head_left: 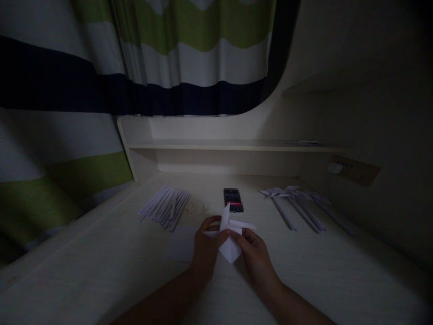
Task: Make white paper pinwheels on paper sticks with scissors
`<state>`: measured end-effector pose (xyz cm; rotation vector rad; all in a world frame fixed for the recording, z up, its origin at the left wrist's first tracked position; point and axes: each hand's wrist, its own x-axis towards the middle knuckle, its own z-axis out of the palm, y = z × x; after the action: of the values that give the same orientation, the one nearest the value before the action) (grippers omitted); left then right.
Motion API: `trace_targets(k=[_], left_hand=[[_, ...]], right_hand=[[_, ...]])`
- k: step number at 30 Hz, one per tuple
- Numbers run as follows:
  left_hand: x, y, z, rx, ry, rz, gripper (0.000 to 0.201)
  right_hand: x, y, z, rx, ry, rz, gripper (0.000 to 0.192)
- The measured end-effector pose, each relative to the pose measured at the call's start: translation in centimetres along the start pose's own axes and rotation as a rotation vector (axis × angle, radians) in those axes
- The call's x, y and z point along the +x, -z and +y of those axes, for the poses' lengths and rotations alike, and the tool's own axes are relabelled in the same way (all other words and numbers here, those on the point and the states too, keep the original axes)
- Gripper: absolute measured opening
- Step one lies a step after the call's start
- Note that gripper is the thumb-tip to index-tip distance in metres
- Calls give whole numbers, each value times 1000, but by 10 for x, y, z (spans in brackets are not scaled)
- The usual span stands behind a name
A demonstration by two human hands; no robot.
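Observation:
Between my two hands is a folded white paper pinwheel (230, 249), held just above the desk. One flap points up, another sticks out to the right, and a broad corner hangs down toward me. My left hand (207, 246) grips its left side, thumb on the front face and a ring on one finger. Gripping the right side is my right hand (255, 253), its thumb close to the left thumb near the middle folds. The fingers behind the paper are partly hidden. A flat sheet of paper (179, 243) lies on the desk beside my left hand.
Rolled paper sticks (165, 205) lie in a pile at the left, with small pale bits (198, 208) beside them. A phone (233, 200) lies beyond my hands. Paper pinwheels on sticks (287, 207) lie at the right. A shelf (216, 145) spans the back; a curtain (203, 58) hangs above.

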<state>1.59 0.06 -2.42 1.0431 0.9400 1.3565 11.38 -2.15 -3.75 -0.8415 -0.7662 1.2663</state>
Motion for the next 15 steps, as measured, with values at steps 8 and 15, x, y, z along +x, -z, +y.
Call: trace_targets(k=[8,15], left_hand=[[-2,-2,-3,7,35,-1,46],[-2,-3,-6,-2,-9,6,48]], right_hand=[[4,6,3,-65,17,99,22],[6,9,5,-102,25,115,25]])
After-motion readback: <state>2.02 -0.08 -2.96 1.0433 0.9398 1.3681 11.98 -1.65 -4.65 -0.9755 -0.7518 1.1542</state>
